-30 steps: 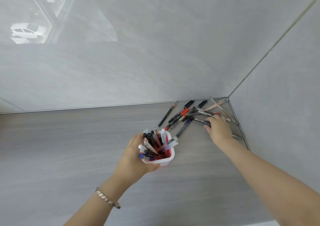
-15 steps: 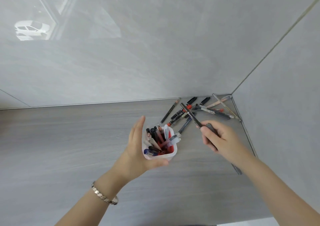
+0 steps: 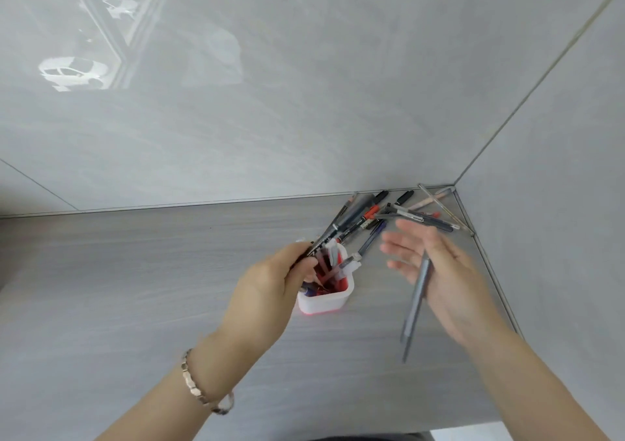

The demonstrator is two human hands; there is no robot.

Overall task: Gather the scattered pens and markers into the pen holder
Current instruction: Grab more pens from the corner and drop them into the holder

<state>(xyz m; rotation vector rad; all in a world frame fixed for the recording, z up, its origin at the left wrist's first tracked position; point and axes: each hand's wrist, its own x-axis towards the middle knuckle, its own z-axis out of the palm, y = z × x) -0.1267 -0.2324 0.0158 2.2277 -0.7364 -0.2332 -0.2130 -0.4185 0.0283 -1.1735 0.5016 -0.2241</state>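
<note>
A white pen holder (image 3: pixel 326 302) with a red inside stands on the grey counter, packed with several pens. My left hand (image 3: pixel 267 291) sits at its left rim and pinches a dark pen (image 3: pixel 326 239) that slants up to the right over the holder's mouth. My right hand (image 3: pixel 439 271) hovers to the right of the holder with its fingers spread. A long grey pen (image 3: pixel 414 308) lies against its palm and hangs down toward me. Several loose pens and markers (image 3: pixel 411 215) lie in a heap in the far right corner.
The grey wood-grain counter (image 3: pixel 135 288) meets glossy grey walls at the back and on the right, forming a corner behind the heap. The counter's front edge (image 3: pixel 439 432) shows at the bottom right. A metal bracelet is on my left wrist.
My right hand lifted two pens from the corner heap and drew back. My left hand let go of the holder's side and took the dark pen. My right hand's fingers have spread.
</note>
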